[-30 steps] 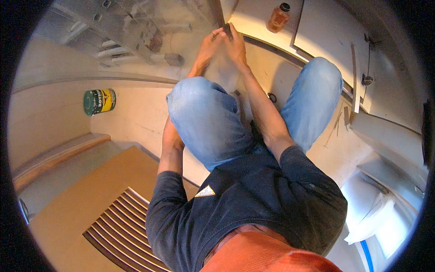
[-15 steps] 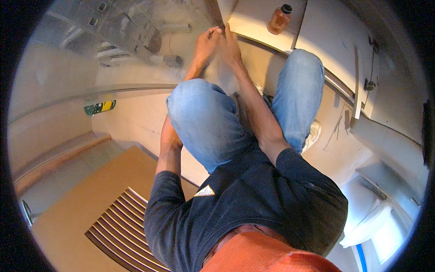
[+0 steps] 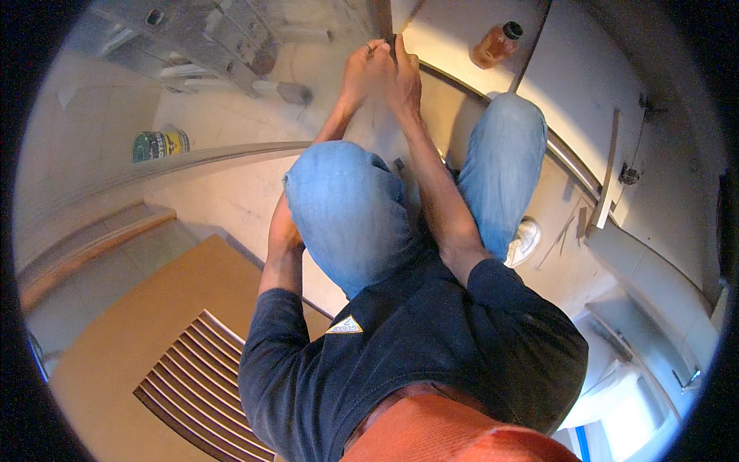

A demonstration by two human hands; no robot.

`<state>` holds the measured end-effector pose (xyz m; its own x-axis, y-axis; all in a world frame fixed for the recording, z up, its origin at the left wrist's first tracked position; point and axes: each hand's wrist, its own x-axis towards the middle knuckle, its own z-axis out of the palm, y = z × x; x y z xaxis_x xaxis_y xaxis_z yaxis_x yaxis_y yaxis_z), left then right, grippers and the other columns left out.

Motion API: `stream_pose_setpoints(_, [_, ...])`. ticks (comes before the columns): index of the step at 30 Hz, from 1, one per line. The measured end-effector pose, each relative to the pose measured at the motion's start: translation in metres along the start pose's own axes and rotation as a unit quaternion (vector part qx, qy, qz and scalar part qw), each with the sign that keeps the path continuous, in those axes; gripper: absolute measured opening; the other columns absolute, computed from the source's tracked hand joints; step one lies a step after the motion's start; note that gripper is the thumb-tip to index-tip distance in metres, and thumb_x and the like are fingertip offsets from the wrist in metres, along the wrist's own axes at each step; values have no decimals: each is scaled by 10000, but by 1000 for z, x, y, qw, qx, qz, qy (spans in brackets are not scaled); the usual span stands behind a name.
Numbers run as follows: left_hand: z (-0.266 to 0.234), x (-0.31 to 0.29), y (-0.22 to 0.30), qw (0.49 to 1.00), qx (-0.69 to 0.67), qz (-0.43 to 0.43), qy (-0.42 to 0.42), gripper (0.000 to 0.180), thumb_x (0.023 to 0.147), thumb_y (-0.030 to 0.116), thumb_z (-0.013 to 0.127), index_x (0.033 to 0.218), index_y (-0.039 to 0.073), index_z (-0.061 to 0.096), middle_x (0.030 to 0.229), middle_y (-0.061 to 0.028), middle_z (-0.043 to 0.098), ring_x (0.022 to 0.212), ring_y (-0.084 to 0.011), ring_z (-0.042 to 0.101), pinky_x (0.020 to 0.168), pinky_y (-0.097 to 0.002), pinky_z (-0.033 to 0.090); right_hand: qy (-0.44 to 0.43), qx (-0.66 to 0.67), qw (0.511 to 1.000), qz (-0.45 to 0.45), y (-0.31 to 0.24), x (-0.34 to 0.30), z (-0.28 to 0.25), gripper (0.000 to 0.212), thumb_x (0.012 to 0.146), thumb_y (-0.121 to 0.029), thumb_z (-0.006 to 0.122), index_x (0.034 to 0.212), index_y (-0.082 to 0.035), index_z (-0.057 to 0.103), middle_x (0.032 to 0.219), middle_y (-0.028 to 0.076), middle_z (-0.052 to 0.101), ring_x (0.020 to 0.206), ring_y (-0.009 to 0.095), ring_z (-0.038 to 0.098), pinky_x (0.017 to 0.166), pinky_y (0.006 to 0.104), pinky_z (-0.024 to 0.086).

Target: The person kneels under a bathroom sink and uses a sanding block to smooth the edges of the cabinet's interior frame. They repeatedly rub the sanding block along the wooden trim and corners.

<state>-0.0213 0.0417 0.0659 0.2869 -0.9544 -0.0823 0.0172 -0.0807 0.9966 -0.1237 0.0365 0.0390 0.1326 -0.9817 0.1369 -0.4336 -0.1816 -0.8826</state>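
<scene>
My two hands are close together at the top middle, by the corner where a glassy panel (image 3: 231,127) meets a pale cabinet surface (image 3: 443,46). The fingers of my left hand (image 3: 360,73) are bent and pinched at the panel's edge. Right beside it, my right hand (image 3: 403,83) is closed with its fingers pointing up, around or against a small dark piece (image 3: 391,45). What that piece is cannot be made out. Both forearms reach past my bent knees in blue jeans (image 3: 350,208).
An orange-brown jar with a black lid (image 3: 493,48) stands on the cabinet surface. A ladder (image 3: 223,54) and a green-yellow can (image 3: 160,145) show in the glassy panel. Behind me lies a brown board with a slatted vent (image 3: 204,385). Thin strips (image 3: 568,231) lie near my shoe.
The view has shifted slightly, so the jar sits further right and the can shows higher against the panel. My hands stay together at the corner; the right hand is less blurred.
</scene>
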Motion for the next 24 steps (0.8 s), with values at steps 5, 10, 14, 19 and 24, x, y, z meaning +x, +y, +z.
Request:
stream_pose_setpoints(5, [9, -4, 3, 998, 36, -14, 53, 258, 1010, 254, 628, 1046, 14, 716, 755, 11, 676, 650, -71, 572, 586, -246, 458, 18, -18, 999, -35, 10, 3, 3, 623, 981, -270, 623, 1526, -66, 401, 1082, 263, 611, 1002, 454, 620, 833, 519, 519])
stream_pose_setpoints(10, [8, -5, 4, 998, 18, 2, 57, 241, 998, 230, 646, 1031, 11, 741, 811, 7, 703, 713, -72, 601, 651, -247, 500, 37, -20, 998, -45, 6, 2, 2, 598, 986, -257, 608, 1519, -71, 410, 1061, 256, 602, 952, 449, 611, 796, 530, 508])
stream_pose_setpoints(14, [4, -3, 2, 994, 77, 38, 73, 248, 996, 216, 645, 1030, -8, 749, 834, 7, 713, 737, -79, 614, 682, -256, 516, 16, -41, 998, -34, 0, 3, 1, 694, 944, -205, 632, 1572, -129, 348, 1079, 220, 580, 1016, 400, 625, 835, 463, 525])
stream_pose_setpoints(19, [4, 2, 1, 978, 167, 87, 93, 240, 993, 209, 649, 1027, -6, 750, 800, -19, 719, 714, -81, 610, 676, -264, 515, 10, -38, 999, -7, -2, 5, 5, 664, 955, -196, 622, 1558, -106, 360, 1096, 225, 590, 1024, 404, 623, 840, 465, 525])
stream_pose_setpoints(24, [4, 4, 4, 985, 138, 64, 82, 232, 983, 210, 660, 1031, 4, 757, 796, -37, 730, 731, -87, 627, 687, -276, 526, 46, -12, 997, -55, -2, 9, 9, 565, 1010, -214, 557, 1520, -45, 386, 987, 273, 611, 887, 485, 615, 760, 543, 501])
